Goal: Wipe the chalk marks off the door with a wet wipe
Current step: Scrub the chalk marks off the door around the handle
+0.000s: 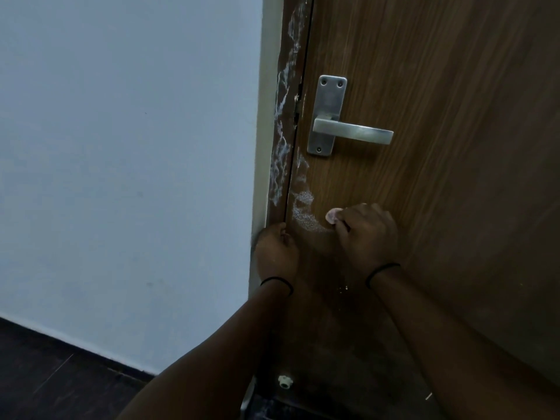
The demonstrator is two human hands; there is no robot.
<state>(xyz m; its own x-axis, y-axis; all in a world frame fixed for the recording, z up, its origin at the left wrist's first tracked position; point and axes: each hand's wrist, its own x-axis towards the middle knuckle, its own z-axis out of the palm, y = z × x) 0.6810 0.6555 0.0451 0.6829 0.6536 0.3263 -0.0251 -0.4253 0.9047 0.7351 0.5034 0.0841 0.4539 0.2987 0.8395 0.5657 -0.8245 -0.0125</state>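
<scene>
Head view: your right hand [365,234] pinches the wadded wet wipe [332,215], soft and limp, so keep it bunched against the chalk marks [303,212] mid-frame. Your left hand [277,250] rests curled at the door [454,86] edge; its grip I can't tell.

Matt wood-grain door [439,86], brushed metal handle [353,131], powdery chalk marks [303,212].

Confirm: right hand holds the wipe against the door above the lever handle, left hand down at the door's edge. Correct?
Not quite. In the head view the right hand holds the wipe against the door below the lever handle, not above it, beside a chalk patch. The left hand is at the door's edge, as you said.
</scene>
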